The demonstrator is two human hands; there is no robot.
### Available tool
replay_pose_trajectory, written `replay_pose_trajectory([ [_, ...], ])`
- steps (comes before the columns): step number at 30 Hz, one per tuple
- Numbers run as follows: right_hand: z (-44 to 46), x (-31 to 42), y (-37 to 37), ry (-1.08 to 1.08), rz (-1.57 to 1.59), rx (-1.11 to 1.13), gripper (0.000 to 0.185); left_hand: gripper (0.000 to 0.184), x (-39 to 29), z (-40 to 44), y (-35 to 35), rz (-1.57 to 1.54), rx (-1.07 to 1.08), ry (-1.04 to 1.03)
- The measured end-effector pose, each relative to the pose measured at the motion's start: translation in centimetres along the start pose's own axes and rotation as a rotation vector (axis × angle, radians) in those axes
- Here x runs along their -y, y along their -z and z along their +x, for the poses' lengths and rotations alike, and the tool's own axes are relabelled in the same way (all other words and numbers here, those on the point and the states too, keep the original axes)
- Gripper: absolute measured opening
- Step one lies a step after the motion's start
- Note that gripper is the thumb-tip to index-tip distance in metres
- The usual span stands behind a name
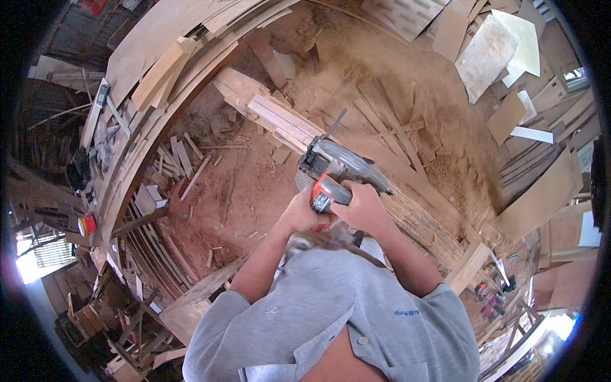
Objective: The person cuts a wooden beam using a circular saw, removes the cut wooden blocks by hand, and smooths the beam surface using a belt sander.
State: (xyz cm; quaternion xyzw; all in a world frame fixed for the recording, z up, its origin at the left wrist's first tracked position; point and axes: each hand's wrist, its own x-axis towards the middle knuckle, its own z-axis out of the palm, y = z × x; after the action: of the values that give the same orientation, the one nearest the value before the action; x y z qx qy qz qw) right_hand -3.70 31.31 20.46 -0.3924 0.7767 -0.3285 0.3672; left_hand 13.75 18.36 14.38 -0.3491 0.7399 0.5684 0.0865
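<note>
A circular saw with a grey guard and a red and black motor housing rests over a long timber beam. My left hand is closed round the red part at the saw's near left side. Fingers of my right hand wrap the handle on the right. A pale, narrow board lies along the beam beyond the saw. The blade and its contact with the wood are hidden.
Sawdust and loose offcuts cover the ground. Long curved-looking planks are stacked at the left. Wooden sheets stand at the right, and a wood block sits near the beam's right end.
</note>
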Motion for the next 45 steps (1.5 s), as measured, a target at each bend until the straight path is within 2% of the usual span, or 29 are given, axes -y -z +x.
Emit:
replay_pose_trajectory([
  [3,1.0,-0.2,-0.7,0.002,-0.024,0.022,0.051,0.091,1.4,0.6,0.6,0.032,-0.009,0.016],
  [9,2.5,1.0,-1.7,0.033,0.017,-0.029,0.052,0.089,0.6,0.7,2.7,0.071,-0.021,0.043],
  [15,3.9,1.6,-1.9,0.034,0.017,0.006,0.055,0.084,2.7,1.7,3.5,-0.018,-0.06,-0.055],
  [18,4.9,2.3,-2.3,0.028,0.005,0.014,0.054,0.091,1.8,1.5,4.9,0.042,-0.032,0.041],
  [21,5.7,2.4,-2.7,0.053,-0.002,-0.003,0.054,0.089,3.8,2.4,5.1,-0.124,-0.041,-0.045],
  [30,9.1,4.8,-3.6,0.038,0.028,0.078,0.057,0.085,5.7,3.9,8.9,-0.123,-0.073,-0.091],
  [35,11.4,5.7,-5.1,0.065,0.04,0.06,0.052,0.082,7.6,4.9,11.6,-0.189,-0.04,-0.013],
  [38,12.8,7.1,-5.2,0.056,0.056,0.089,0.05,0.085,6.7,5.2,13.5,-0.221,-0.034,-0.11],
  [45,15.6,8.0,-7.3,0.133,0.066,0.03,0.047,0.085,9.7,6.7,17.3,-0.222,-0.015,-0.058],
])
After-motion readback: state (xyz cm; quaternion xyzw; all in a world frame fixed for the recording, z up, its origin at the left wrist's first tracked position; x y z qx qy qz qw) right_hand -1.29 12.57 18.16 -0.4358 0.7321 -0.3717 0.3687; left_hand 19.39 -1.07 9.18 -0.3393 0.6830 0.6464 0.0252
